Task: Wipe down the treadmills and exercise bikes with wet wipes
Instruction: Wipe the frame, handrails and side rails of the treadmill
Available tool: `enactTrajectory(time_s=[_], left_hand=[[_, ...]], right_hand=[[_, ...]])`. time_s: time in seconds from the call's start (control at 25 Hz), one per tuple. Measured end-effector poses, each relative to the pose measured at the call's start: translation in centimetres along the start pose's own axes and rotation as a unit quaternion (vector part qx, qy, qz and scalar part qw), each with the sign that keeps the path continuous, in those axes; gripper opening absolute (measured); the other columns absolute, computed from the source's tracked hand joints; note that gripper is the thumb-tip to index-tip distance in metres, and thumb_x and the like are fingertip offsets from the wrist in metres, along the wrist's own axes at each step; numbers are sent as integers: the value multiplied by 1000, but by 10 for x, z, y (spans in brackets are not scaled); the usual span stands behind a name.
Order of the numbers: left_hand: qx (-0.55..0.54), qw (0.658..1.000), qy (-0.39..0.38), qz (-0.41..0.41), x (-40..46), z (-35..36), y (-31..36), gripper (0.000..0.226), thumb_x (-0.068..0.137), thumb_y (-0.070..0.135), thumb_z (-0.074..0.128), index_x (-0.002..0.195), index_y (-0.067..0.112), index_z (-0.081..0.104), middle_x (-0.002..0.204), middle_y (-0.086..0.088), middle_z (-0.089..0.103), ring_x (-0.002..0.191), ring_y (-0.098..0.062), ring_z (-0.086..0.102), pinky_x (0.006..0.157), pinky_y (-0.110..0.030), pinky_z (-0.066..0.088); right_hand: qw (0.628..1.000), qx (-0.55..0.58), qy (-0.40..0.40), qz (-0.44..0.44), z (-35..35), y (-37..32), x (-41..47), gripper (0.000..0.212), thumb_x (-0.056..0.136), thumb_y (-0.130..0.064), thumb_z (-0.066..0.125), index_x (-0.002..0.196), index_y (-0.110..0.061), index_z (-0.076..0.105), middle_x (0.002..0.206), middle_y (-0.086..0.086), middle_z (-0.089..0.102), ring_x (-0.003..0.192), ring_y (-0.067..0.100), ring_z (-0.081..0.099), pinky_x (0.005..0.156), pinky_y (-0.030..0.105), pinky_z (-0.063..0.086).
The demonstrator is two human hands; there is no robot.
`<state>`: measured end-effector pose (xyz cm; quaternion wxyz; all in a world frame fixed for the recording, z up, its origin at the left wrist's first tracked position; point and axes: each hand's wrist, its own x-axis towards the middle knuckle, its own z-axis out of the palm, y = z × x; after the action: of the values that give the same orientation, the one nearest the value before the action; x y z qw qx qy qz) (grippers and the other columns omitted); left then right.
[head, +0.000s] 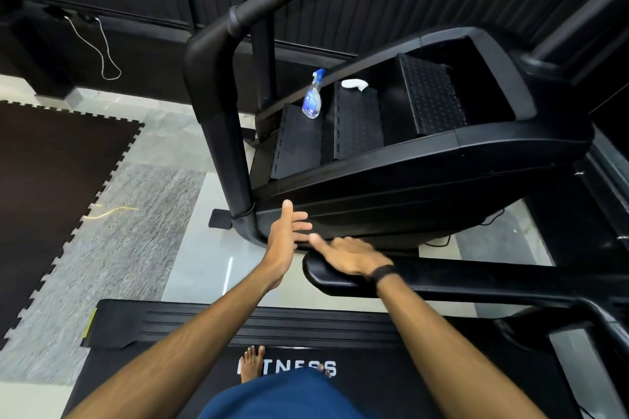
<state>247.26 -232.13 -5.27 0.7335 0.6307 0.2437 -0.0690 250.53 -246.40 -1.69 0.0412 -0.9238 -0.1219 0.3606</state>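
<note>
1. Hands first: my left hand (286,238) is raised edge-on with fingers straight and thumb up, holding nothing, just in front of the black stair-climber (425,160).
2. My right hand (347,253) lies flat, fingers spread and relaxed, on the rounded end of the treadmill handrail (326,277); a dark band sits on that wrist. Its fingertips nearly meet those of my left hand.
3. I stand barefoot on the treadmill belt (374,384), white lettering showing beside my foot (252,362).
4. A white wipe (354,83) lies crumpled on the middle step of the stair-climber, well apart from both hands.
5. A clear spray bottle (312,97) with a blue nozzle stands upright on the lowest step, just left of the wipe.
6. On the floor to the left lie a dark interlocking mat (51,180) and a grey carpet (129,235).
</note>
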Motion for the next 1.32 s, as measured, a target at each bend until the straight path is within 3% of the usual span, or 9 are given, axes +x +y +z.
enactTrajectory(time_s=[0.2, 0.32, 0.48, 0.6, 0.68, 0.84, 0.92, 1.12, 1.32], left_hand=[[-6, 1000, 23, -2, 7, -6, 3, 68, 104, 56, 19, 116, 9, 66, 105, -11, 72, 89, -23, 63, 77, -30, 46], [-3, 1000, 30, -8, 7, -11, -2, 66, 104, 54, 19, 118, 8, 65, 109, -13, 70, 88, -22, 62, 72, -28, 43], [11, 1000, 17, -9, 4, -2, -8, 65, 105, 52, 20, 118, 7, 65, 107, -12, 71, 88, -21, 62, 74, -27, 43], [23, 1000, 0, -1, 4, 10, -5, 65, 104, 54, 22, 116, 8, 66, 105, -10, 71, 93, -23, 64, 87, -35, 48], [19, 1000, -8, 4, 8, 16, 0, 64, 104, 54, 23, 115, 9, 66, 105, -10, 70, 96, -24, 63, 87, -34, 49], [80, 996, -36, 33, -1, 32, -2, 62, 99, 64, 25, 109, 18, 65, 103, -2, 69, 98, -22, 61, 88, -35, 47], [203, 974, -64, 81, -12, 38, -7, 63, 100, 62, 21, 110, 16, 62, 106, -2, 66, 102, -20, 59, 93, -40, 46], [346, 923, -126, 113, -14, 36, 0, 54, 103, 57, 18, 128, 24, 53, 129, 5, 56, 121, -14, 48, 102, -34, 33], [363, 914, -162, 78, -13, 31, -6, 60, 100, 64, 14, 132, 27, 49, 132, 5, 56, 126, -17, 48, 107, -39, 33]], right_hand=[[977, 0, 142, -157, 39, -9, -56, 76, 97, -65, -2, 147, -30, 44, 147, -6, 51, 143, 11, 36, 124, 44, 3], [973, -55, 205, -93, 43, 40, -81, 96, 85, -75, -18, 153, -32, 34, 153, -11, 43, 146, 7, 29, 124, 40, -2], [997, 1, 56, 60, 2, 41, -26, 91, 94, -72, -1, 127, -17, 64, 136, 11, 61, 133, 26, 50, 119, 46, 20], [1000, 20, 5, 19, -3, -1, -2, 89, 96, -73, 6, 116, -12, 68, 129, 17, 63, 125, 33, 55, 103, 43, 38], [995, 4, 83, -58, 16, -13, -17, 73, 102, -63, 13, 104, -14, 67, 114, 12, 69, 113, 31, 60, 95, 42, 42], [964, 3, 233, -132, 62, 38, -84, 70, 102, -62, 1, 155, -28, 31, 160, -9, 33, 150, 7, 21, 124, 43, 10], [962, -21, 266, -53, 65, 81, -97, 72, 100, -64, -3, 159, -29, 20, 162, -9, 26, 152, 6, 14, 125, 44, -3], [964, -22, 262, 50, 37, 64, -53, 98, 90, -70, -15, 129, -21, 60, 125, -3, 65, 128, 13, 52, 123, 45, -7], [963, -42, 257, -75, 79, 21, -94, 74, 103, -61, 2, 158, -17, 24, 164, 2, 24, 153, 14, 12, 123, 49, -3]])
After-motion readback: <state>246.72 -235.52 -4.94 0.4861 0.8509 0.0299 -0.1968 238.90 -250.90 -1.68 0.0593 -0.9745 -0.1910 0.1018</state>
